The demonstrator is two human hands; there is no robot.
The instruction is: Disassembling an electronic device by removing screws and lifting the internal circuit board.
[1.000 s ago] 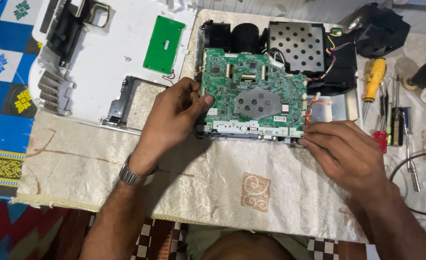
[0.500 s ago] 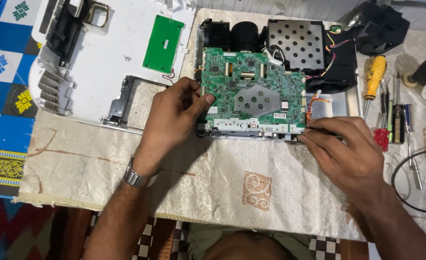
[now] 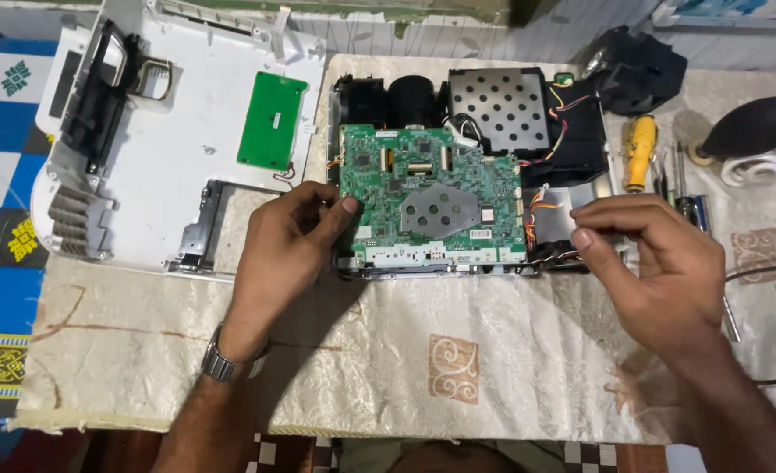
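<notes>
Head view shows the green circuit board (image 3: 432, 194) lying lengthwise between both hands, left hand (image 3: 287, 241) pinching its left edge, right hand (image 3: 659, 263) half-curled, holding nothing, just beside its right end.

The circuit board (image 3: 432, 197) is set on top of the opened device (image 3: 471, 166) at the middle of the counter (image 3: 405, 368). The detached cover (image 3: 186, 140) is laid to its left, a small board (image 3: 271, 120) on it. Screwdrivers (image 3: 659, 175) are laid to the right, a blower (image 3: 751, 127) beyond them
</notes>
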